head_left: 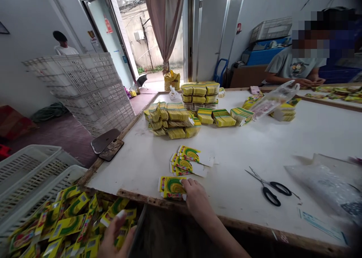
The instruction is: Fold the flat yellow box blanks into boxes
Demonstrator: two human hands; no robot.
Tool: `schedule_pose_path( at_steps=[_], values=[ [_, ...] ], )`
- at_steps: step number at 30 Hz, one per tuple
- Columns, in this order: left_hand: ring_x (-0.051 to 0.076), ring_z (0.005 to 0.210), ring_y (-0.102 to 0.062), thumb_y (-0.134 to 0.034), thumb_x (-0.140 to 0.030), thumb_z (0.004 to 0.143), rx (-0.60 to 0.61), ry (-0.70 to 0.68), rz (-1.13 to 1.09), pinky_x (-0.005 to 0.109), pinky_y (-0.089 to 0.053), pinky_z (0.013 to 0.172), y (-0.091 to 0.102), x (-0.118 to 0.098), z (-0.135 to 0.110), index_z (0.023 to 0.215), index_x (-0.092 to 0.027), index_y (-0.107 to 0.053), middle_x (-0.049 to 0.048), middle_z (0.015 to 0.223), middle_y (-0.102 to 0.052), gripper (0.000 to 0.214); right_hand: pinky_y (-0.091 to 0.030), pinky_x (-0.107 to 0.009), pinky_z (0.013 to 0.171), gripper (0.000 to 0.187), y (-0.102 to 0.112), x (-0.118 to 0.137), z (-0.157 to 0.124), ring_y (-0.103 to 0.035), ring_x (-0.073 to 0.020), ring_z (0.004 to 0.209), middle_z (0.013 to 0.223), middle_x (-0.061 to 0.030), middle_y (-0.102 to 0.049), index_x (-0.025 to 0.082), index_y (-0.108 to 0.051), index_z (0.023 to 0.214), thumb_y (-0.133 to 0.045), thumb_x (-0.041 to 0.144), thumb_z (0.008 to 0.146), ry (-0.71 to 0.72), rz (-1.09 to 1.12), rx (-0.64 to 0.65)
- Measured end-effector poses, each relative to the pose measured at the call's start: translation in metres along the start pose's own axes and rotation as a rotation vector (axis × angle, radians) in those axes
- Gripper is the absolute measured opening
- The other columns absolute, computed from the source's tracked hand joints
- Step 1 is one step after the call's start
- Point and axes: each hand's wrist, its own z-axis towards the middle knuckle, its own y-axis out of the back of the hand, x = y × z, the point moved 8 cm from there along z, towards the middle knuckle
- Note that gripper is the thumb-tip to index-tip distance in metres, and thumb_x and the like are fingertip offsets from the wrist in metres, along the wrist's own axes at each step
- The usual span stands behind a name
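Observation:
My right hand (196, 197) has its fingers closed on the right end of a flat yellow-and-green carton (172, 185) at the table's near edge. The carton's lower right part is hidden by the hand. Just beyond it, several similar flat cartons (184, 164) lie fanned out, white flaps to the right. My left hand (117, 233) is low at the left, slightly blurred, with fingers apart and something white on one fingertip. Beneath and beside it, a white crate (75, 171) holds a heap of yellow cartons (68, 226).
Banded carton stacks (175, 118) stand toward the table's far left. Black-handled scissors (268, 190) lie open on the right, near a clear plastic bag (325, 186). Two phones (111, 149) rest at the left edge. A co-worker (299, 64) sits across the table.

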Motion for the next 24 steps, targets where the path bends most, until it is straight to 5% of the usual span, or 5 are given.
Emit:
schedule_pose_path(
  at_steps=[5, 9, 14, 19, 24],
  values=[
    [0.026, 0.094, -0.068, -0.076, -0.054, 0.071, 0.186, 0.007, -0.359, 0.033, -0.055, 0.084, -0.083, -0.034, -0.033, 0.111, -0.019, -0.061, 0.0089, 0.101, -0.072, 0.055, -0.046, -0.040, 0.089, 0.054, 0.002, 0.000, -0.006, -0.056, -0.0279, 0.103, 0.111, -0.0125, -0.060, 0.015, -0.054, 0.119, -0.047, -0.007, 0.070, -0.001, 0.093, -0.074],
    [0.024, 0.094, -0.068, -0.077, -0.051, 0.072, 0.296, 0.044, -0.499, 0.030, -0.055, 0.083, -0.113, -0.057, -0.040, 0.112, -0.016, -0.062, 0.0097, 0.099, -0.072, 0.055, -0.048, -0.038, 0.086, 0.053, 0.007, -0.009, -0.008, -0.058, -0.0236, 0.095, 0.104, -0.0096, -0.059, 0.016, -0.050, 0.117, -0.040, -0.006, 0.070, 0.012, 0.243, -0.162],
    [0.021, 0.094, -0.066, -0.082, -0.048, 0.069, 0.220, 0.151, -0.715, 0.027, -0.054, 0.081, -0.120, -0.062, -0.039, 0.107, -0.018, -0.061, 0.0078, 0.097, -0.071, 0.053, -0.051, -0.027, 0.067, 0.041, 0.026, 0.002, -0.017, -0.059, -0.0164, 0.073, 0.083, -0.0013, -0.057, 0.018, -0.046, 0.110, -0.043, 0.005, 0.071, 0.050, 0.513, -0.176],
    [0.028, 0.112, -0.061, -0.067, -0.067, 0.074, 0.185, 0.353, -1.208, 0.035, -0.055, 0.089, -0.123, -0.092, -0.051, 0.118, -0.028, -0.065, 0.0061, 0.122, -0.066, 0.059, -0.043, -0.022, 0.060, 0.048, 0.014, 0.043, -0.042, -0.055, -0.0139, 0.069, 0.080, 0.0022, -0.058, 0.022, -0.052, 0.111, -0.052, 0.010, 0.065, 0.115, 0.952, 0.049],
    [0.020, 0.075, -0.059, -0.072, -0.068, 0.065, 0.117, 0.333, -1.445, 0.032, -0.058, 0.070, -0.111, -0.120, -0.043, 0.086, -0.020, -0.067, 0.0018, 0.077, -0.057, 0.052, -0.039, -0.024, 0.066, 0.045, -0.001, 0.059, -0.062, -0.048, -0.0143, 0.072, 0.081, 0.0026, -0.053, 0.022, -0.055, 0.105, -0.062, 0.014, 0.061, 0.069, 1.104, 0.122]
  ],
)
